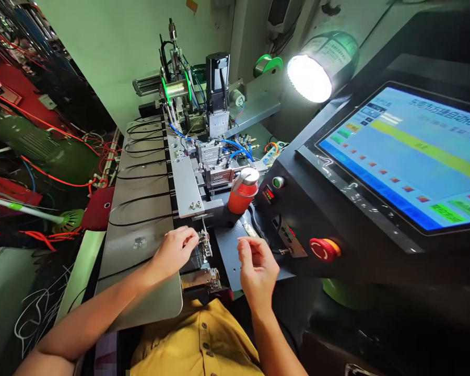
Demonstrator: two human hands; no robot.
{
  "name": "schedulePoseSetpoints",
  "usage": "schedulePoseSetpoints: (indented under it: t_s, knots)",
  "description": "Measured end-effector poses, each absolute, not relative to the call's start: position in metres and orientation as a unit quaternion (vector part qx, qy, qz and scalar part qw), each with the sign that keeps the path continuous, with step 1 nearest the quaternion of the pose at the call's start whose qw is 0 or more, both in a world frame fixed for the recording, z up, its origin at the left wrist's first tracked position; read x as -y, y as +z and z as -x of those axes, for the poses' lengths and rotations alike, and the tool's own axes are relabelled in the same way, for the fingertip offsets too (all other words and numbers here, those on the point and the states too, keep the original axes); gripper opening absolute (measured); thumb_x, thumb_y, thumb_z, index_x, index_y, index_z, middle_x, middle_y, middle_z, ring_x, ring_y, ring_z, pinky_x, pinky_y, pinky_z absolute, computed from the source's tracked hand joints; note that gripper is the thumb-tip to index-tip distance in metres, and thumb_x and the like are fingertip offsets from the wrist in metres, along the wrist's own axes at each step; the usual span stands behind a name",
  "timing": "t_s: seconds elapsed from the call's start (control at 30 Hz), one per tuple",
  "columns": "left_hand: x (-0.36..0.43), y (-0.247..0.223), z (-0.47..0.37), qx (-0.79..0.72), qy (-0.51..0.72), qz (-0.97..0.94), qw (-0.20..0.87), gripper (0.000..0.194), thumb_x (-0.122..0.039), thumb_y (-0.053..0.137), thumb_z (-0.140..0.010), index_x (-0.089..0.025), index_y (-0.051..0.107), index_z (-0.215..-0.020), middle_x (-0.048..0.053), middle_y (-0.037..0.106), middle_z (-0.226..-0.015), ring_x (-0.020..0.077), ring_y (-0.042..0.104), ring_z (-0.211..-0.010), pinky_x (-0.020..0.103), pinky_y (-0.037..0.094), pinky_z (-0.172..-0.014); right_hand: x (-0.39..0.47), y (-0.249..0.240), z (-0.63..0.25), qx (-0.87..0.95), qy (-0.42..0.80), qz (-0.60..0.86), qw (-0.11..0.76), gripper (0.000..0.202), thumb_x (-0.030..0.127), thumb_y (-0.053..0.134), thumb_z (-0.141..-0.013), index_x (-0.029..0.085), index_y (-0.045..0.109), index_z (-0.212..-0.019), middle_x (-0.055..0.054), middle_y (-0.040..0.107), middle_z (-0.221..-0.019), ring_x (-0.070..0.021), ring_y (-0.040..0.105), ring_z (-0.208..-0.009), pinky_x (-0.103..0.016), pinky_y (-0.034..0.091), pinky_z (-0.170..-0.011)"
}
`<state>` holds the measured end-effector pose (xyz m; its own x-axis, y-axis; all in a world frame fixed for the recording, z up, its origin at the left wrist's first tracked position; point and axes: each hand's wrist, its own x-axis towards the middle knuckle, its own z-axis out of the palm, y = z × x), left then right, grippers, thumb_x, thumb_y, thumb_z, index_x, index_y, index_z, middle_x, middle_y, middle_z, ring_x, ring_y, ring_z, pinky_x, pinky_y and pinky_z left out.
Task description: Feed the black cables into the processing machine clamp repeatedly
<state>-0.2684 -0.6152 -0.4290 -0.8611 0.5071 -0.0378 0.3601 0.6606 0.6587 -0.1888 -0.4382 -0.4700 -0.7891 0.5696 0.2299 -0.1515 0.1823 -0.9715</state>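
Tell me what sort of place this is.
Probably a factory workshop: there is a large lit control screen, a red push button on the dark panel below it, and a wire spool on a machine.

Left hand [176,250]: pinch contents indiscernible, over metal table [152,300]'s right edge
Right hand [259,269]: fingertip contents indiscernible
Screen [411,156]: right side cut off

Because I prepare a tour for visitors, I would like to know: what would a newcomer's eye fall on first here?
Probably the glowing lamp at the upper right, then the large lit screen filling much of the right side. Below the screen's left part sits a red push button. Near the lower centre, the left hand and right hand are apart.
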Motion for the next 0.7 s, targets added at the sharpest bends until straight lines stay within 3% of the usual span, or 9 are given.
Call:
schedulePoseSetpoints:
  t_s: [0.4, 0.7]
  knots:
    - [0.603, -0.428, 0.269, -0.935, 0.269, -0.206, 0.102, 0.024, -0.023, 0.047, -0.091, -0.017, 0.064, -0.075, -0.001, 0.061, -0.071, 0.0123, 0.053, -0.065, 0.024, 0.035, -0.063, 0.437, -0.481, 0.193, 0.748, 0.591, 0.137, 0.269, 0.015, 0.029, 0.054, -0.092, 0.019, 0.059, -0.082, 0.001, 0.057, -0.07, -0.0131, 0.053, -0.062, -0.025, 0.041, -0.061]
    - [0.596, -0.43, 0.272, -0.938, 0.259, -0.21, 0.093, 0.022, -0.022, 0.049, -0.089, -0.017, 0.063, -0.072, -0.001, 0.061, -0.068, 0.012, 0.054, -0.064, 0.023, 0.036, -0.063, 0.44, -0.49, 0.231, 0.793, 0.605, -0.022, 0.069, 0.03, 0.036, 0.044, -0.096, 0.019, 0.048, -0.072, 0.004, 0.044, -0.064, -0.0113, 0.041, -0.059, -0.024, 0.031, -0.056]
